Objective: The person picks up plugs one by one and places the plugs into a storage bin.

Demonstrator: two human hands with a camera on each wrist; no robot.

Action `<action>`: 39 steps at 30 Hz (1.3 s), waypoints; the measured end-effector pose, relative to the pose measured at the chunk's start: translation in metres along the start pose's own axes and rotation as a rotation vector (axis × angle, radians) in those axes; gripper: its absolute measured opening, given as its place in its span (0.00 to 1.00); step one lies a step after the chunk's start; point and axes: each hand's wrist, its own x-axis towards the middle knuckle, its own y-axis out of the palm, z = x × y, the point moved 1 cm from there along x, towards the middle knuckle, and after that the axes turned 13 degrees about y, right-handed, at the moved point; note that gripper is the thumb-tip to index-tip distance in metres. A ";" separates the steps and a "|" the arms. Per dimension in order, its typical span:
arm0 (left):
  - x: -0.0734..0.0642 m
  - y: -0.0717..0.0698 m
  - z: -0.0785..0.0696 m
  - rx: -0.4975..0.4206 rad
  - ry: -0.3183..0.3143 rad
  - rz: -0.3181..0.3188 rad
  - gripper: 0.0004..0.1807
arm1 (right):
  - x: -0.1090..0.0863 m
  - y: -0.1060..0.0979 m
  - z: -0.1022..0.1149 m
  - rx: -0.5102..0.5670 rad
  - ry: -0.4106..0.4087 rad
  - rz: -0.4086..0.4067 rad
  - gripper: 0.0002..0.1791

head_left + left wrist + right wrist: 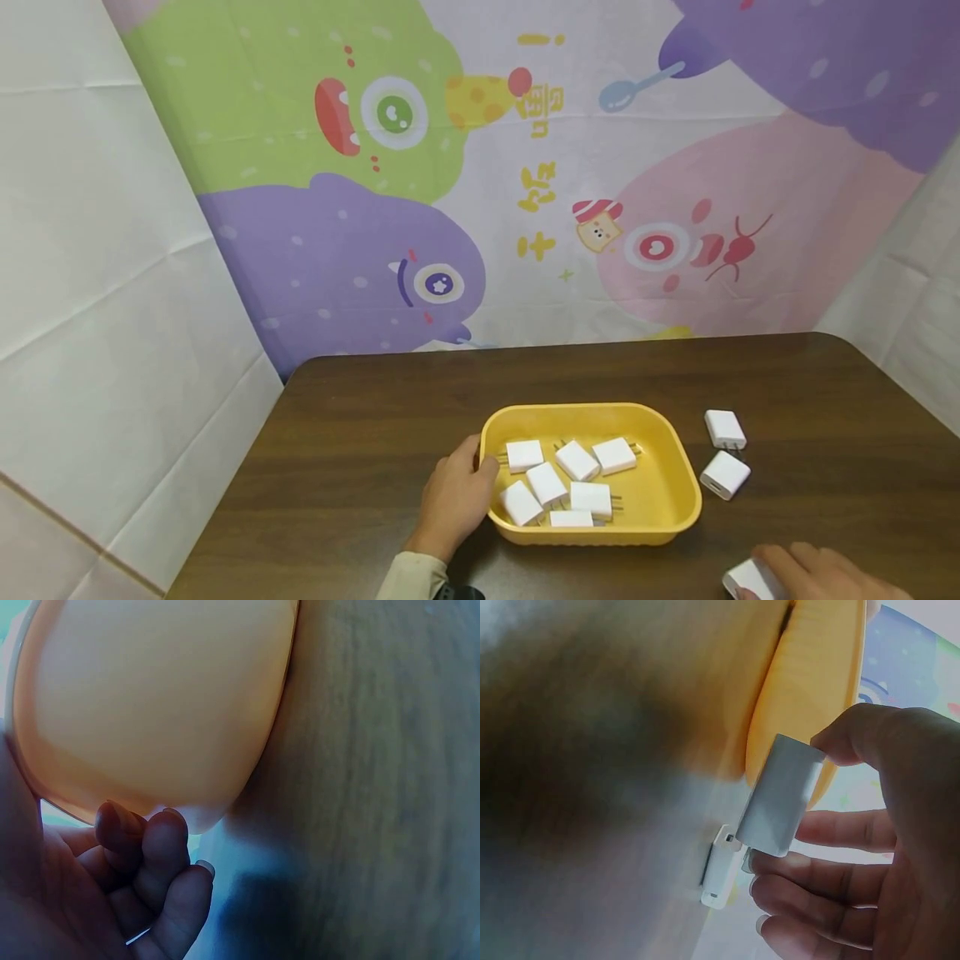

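A yellow plastic basin (652,533) on the table holds several white charger plugs (546,483), most with their metal prongs showing. At its left end, my left hand (459,496) grips the wall, thumb at the rim and fingers on the outside; the curled fingers (166,844) show against the wall in the left wrist view. My right hand (813,573), to the lower right of the basin, pinches one white charger plug (780,796) between thumb and fingers, close over the table.
Two more white charger plugs, a far one (725,429) and a nearer one (725,475), lie on the dark wooden table (360,467) right of the basin. Behind the table hangs a cartoon-print cloth (510,308), with a white wall covering (112,275) at the left.
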 end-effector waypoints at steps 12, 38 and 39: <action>0.000 0.000 0.000 -0.017 -0.011 0.011 0.22 | -0.008 -0.035 0.013 0.052 0.046 -0.239 0.37; -0.001 -0.002 -0.002 -0.004 -0.008 0.014 0.22 | -0.008 -0.082 0.044 0.224 -0.097 -0.524 0.21; -0.001 -0.001 -0.003 -0.005 -0.009 0.022 0.22 | -0.008 -0.083 0.046 0.231 -0.104 -0.540 0.21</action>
